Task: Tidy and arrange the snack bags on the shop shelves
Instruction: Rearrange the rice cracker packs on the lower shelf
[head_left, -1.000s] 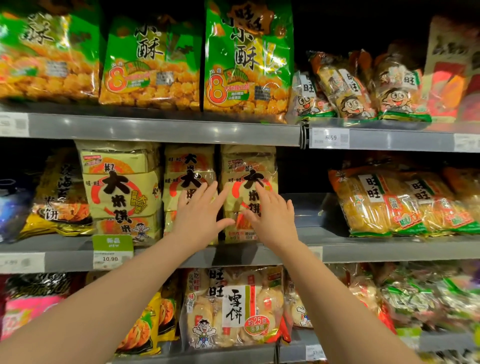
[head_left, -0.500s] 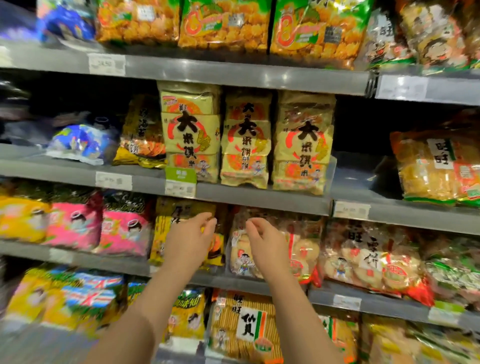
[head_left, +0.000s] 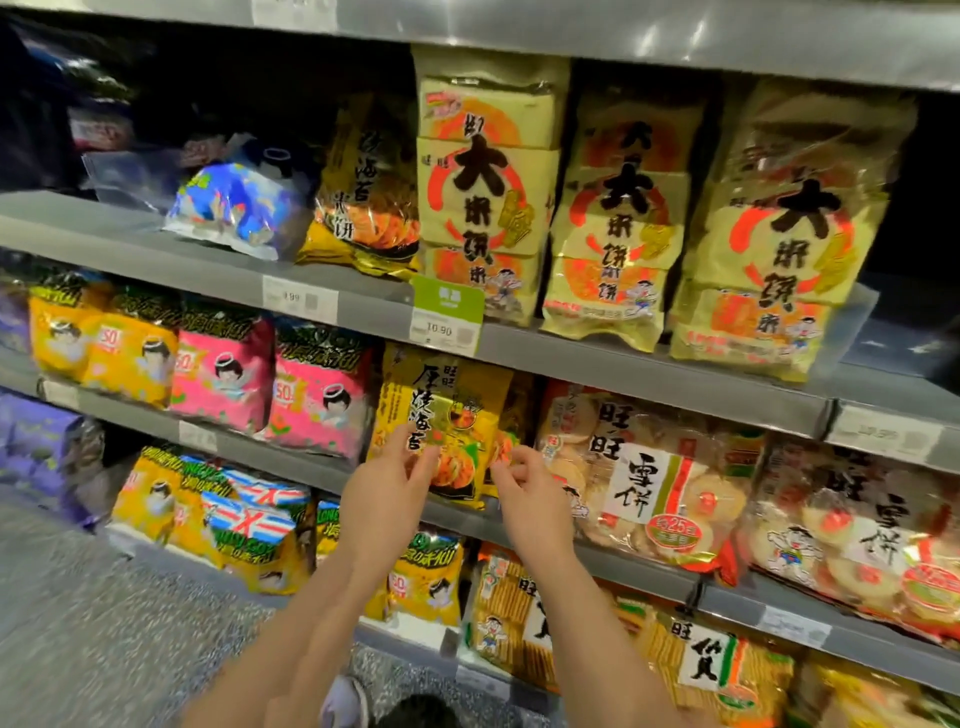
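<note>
Both hands have come down a shelf. A second ago they lay flat against the big rice cracker bags (head_left: 488, 197), which now stand upright in a neat row, so that row looks finished. The work has passed to the yellow seaweed cracker bag (head_left: 457, 395) on the shelf below. The left hand (head_left: 387, 501) has its fingertips on the bag's front, and the right hand (head_left: 532, 501) curls in at its right edge. From here I cannot tell whether either grip has closed on the bag or only touches it. The bag stands at the shelf's front edge and leans a little, with another like it tucked behind. It is hemmed in by a pink snack bag (head_left: 322, 395) just to its left and a clear snow cracker bag (head_left: 644, 483) pressing in from its right. The green price tag (head_left: 448, 314) hangs right over its top, so there is little room to lift it straight.
</note>
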